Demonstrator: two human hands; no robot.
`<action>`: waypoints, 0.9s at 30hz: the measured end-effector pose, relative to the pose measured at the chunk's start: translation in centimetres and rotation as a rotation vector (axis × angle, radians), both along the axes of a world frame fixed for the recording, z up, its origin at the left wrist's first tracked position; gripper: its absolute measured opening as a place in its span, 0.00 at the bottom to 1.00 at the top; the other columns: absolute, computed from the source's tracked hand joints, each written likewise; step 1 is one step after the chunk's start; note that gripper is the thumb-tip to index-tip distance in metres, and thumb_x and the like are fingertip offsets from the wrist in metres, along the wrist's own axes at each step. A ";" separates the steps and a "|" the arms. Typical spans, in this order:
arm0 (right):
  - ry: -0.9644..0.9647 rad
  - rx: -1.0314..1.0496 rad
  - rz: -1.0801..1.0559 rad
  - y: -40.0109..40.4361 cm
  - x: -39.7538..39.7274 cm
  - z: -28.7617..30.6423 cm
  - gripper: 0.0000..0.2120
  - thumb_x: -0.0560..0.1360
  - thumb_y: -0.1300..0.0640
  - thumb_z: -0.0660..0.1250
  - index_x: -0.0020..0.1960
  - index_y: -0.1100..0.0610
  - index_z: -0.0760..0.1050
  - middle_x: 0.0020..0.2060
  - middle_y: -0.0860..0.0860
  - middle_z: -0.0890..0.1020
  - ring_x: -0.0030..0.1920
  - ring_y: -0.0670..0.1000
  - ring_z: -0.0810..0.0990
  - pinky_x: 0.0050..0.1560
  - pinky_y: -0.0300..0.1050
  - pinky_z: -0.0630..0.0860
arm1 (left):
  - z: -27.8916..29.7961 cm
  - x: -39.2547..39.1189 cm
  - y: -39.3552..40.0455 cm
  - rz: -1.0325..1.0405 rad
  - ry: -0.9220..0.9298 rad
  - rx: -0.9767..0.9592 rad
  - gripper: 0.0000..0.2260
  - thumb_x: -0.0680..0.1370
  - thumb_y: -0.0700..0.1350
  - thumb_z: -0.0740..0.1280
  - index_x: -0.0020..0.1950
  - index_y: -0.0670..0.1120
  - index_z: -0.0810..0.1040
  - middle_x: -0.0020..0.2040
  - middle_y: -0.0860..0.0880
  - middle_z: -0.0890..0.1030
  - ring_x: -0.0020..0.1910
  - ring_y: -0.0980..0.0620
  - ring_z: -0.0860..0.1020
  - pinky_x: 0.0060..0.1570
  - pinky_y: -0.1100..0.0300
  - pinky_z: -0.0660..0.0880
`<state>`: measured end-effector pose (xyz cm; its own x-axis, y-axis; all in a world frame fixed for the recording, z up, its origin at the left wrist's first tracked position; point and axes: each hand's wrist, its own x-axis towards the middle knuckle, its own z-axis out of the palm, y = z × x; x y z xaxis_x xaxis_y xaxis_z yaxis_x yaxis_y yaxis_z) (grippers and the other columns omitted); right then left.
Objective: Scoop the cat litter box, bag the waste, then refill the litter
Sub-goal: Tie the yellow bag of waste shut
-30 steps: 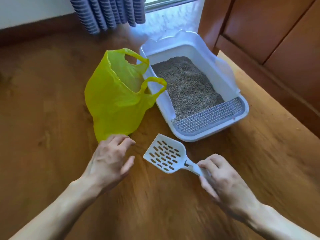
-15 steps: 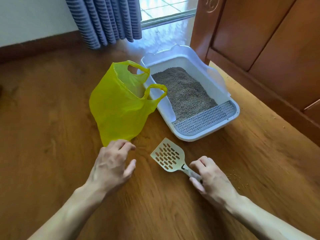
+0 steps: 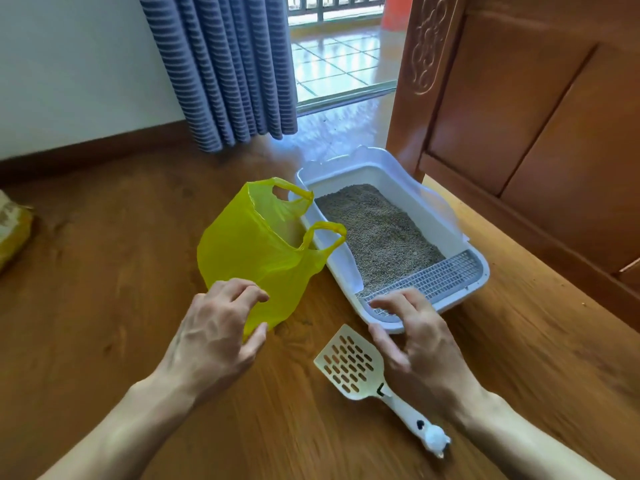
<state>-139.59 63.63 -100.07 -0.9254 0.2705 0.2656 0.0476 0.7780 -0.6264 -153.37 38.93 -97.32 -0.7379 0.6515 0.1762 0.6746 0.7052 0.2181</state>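
Litter box (image 3: 460, 237), holding grey litter (image 3: 377, 233), is sitting on the wooden floor (image 3: 104, 271) by the cabinet; the right hand (image 3: 415, 337) is hovering at its near rim, fingers (image 3: 391, 301) loosely curled, grasping nothing. The scoop (image 3: 353, 368) is lying free beneath that hand. The left hand (image 3: 214, 334), released, is reaching at the yellow bag (image 3: 256, 251).

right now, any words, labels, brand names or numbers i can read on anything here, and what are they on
No readable text in this view.
Cream slotted plastic litter scoop: a cat face figure on the handle end, no words.
Translucent yellow plastic bag: plain.
White plastic litter box: no label seen.
Yellowish package at the left edge: has some print, too blurred and cut off to read.
Carved wooden cabinet: scroll ornament only, not lettering.
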 end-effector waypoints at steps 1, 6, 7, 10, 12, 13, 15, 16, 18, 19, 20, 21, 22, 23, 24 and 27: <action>0.017 -0.019 -0.002 -0.3 -1.1 0.8 0.12 0.77 0.52 0.66 0.59 0.52 0.76 0.53 0.44 0.75 0.55 0.42 0.75 0.58 0.36 0.72 | 0.6 -0.7 0.0 -0.003 0.018 0.003 0.16 0.72 0.54 0.67 0.58 0.52 0.78 0.58 0.54 0.79 0.58 0.50 0.77 0.49 0.50 0.77; 0.055 0.003 0.015 -0.6 -6.4 3.1 0.14 0.75 0.52 0.65 0.60 0.54 0.77 0.53 0.47 0.76 0.55 0.46 0.75 0.56 0.35 0.69 | 3.1 -4.2 0.4 0.008 0.087 0.031 0.20 0.72 0.54 0.65 0.62 0.51 0.77 0.58 0.52 0.79 0.58 0.48 0.77 0.50 0.47 0.77; 0.059 0.008 -0.002 -0.6 -7.4 3.2 0.14 0.75 0.52 0.66 0.60 0.53 0.77 0.54 0.47 0.76 0.56 0.47 0.75 0.56 0.34 0.68 | 3.3 -4.8 0.5 0.011 0.088 0.039 0.21 0.72 0.53 0.65 0.63 0.51 0.77 0.59 0.52 0.79 0.58 0.47 0.77 0.51 0.46 0.77; 0.041 0.013 -0.055 -0.6 -9.8 2.9 0.17 0.75 0.57 0.68 0.63 0.54 0.75 0.57 0.49 0.76 0.59 0.49 0.74 0.57 0.33 0.64 | 3.2 -6.4 1.1 0.006 0.098 0.014 0.23 0.73 0.52 0.67 0.67 0.50 0.75 0.60 0.51 0.78 0.58 0.46 0.77 0.50 0.46 0.77; -0.002 0.028 -0.051 -0.5 -11.0 2.7 0.22 0.74 0.57 0.69 0.68 0.54 0.72 0.62 0.50 0.75 0.64 0.52 0.71 0.62 0.34 0.63 | 2.8 -7.6 1.7 0.003 0.100 -0.042 0.25 0.73 0.50 0.70 0.70 0.51 0.72 0.64 0.51 0.76 0.60 0.45 0.76 0.51 0.47 0.76; -0.027 0.035 -0.041 -0.4 -11.5 2.5 0.26 0.74 0.57 0.69 0.71 0.54 0.69 0.64 0.51 0.74 0.66 0.52 0.70 0.65 0.37 0.62 | 2.7 -8.2 2.0 -0.005 0.105 -0.072 0.27 0.73 0.49 0.70 0.71 0.51 0.71 0.66 0.51 0.75 0.62 0.45 0.74 0.52 0.47 0.76; -0.072 0.030 -0.028 -0.3 -12.3 2.2 0.31 0.74 0.56 0.70 0.75 0.54 0.64 0.69 0.52 0.72 0.70 0.52 0.67 0.70 0.40 0.61 | 2.7 -9.4 2.6 -0.036 0.121 -0.118 0.27 0.73 0.47 0.69 0.73 0.52 0.69 0.71 0.52 0.73 0.66 0.46 0.71 0.55 0.46 0.75; -0.087 0.022 -0.033 -0.2 -12.7 1.9 0.32 0.74 0.56 0.70 0.75 0.54 0.63 0.70 0.52 0.72 0.70 0.52 0.68 0.71 0.41 0.61 | 2.8 -9.9 3.0 -0.059 0.130 -0.145 0.28 0.74 0.46 0.68 0.74 0.53 0.68 0.72 0.53 0.71 0.68 0.46 0.70 0.57 0.46 0.74; -0.081 0.001 -0.060 -0.3 -13.2 1.4 0.30 0.74 0.56 0.70 0.74 0.54 0.66 0.67 0.52 0.75 0.67 0.53 0.71 0.68 0.44 0.65 | 2.6 -10.7 3.4 -0.104 0.137 -0.235 0.29 0.75 0.44 0.65 0.77 0.54 0.64 0.76 0.54 0.67 0.72 0.46 0.66 0.62 0.46 0.71; -0.063 -0.016 -0.075 -0.3 -13.3 1.1 0.27 0.74 0.56 0.70 0.71 0.54 0.70 0.63 0.52 0.78 0.64 0.53 0.74 0.65 0.44 0.68 | 2.4 -11.0 3.6 -0.123 0.142 -0.290 0.30 0.76 0.44 0.63 0.78 0.55 0.61 0.77 0.55 0.65 0.74 0.47 0.63 0.66 0.46 0.68; -0.041 -0.035 -0.086 -0.3 -13.3 0.8 0.21 0.74 0.56 0.70 0.67 0.54 0.73 0.58 0.52 0.81 0.60 0.53 0.77 0.61 0.45 0.70 | 2.0 -11.1 3.7 -0.137 0.152 -0.344 0.30 0.77 0.44 0.62 0.78 0.56 0.59 0.76 0.56 0.65 0.76 0.47 0.60 0.69 0.47 0.64; -0.022 -0.050 -0.091 -0.3 -13.2 0.7 0.15 0.74 0.56 0.70 0.61 0.54 0.77 0.53 0.51 0.82 0.55 0.52 0.79 0.57 0.45 0.72 | 1.6 -11.1 3.7 -0.142 0.162 -0.381 0.29 0.77 0.44 0.62 0.77 0.57 0.61 0.74 0.56 0.68 0.76 0.47 0.60 0.70 0.46 0.61; -0.008 -0.056 -0.089 -0.3 -13.0 0.5 0.10 0.75 0.56 0.69 0.55 0.53 0.79 0.48 0.50 0.83 0.52 0.52 0.79 0.54 0.46 0.74 | 1.3 -10.9 3.6 -0.141 0.177 -0.395 0.26 0.76 0.44 0.63 0.74 0.56 0.65 0.69 0.56 0.73 0.74 0.46 0.64 0.69 0.46 0.60; 0.002 -0.057 -0.080 -0.3 -12.7 0.4 0.06 0.75 0.58 0.69 0.51 0.52 0.80 0.45 0.49 0.83 0.49 0.52 0.80 0.52 0.47 0.74 | 1.0 -10.6 3.3 -0.139 0.205 -0.391 0.22 0.75 0.44 0.66 0.68 0.55 0.72 0.61 0.54 0.78 0.70 0.46 0.69 0.67 0.45 0.60; 0.012 -0.061 -0.067 -0.2 -12.4 0.4 0.04 0.75 0.59 0.69 0.48 0.52 0.80 0.43 0.49 0.82 0.47 0.52 0.79 0.50 0.47 0.74 | 0.6 -10.2 3.0 -0.127 0.246 -0.370 0.17 0.72 0.43 0.69 0.60 0.54 0.77 0.53 0.54 0.80 0.64 0.45 0.74 0.64 0.44 0.62; 0.048 -0.095 -0.036 0.2 -11.3 0.8 0.05 0.75 0.61 0.69 0.45 0.51 0.81 0.40 0.48 0.81 0.43 0.49 0.78 0.46 0.45 0.73 | -0.1 -9.4 1.7 -0.114 0.300 -0.326 0.09 0.70 0.42 0.73 0.46 0.53 0.79 0.40 0.54 0.79 0.51 0.45 0.78 0.57 0.43 0.67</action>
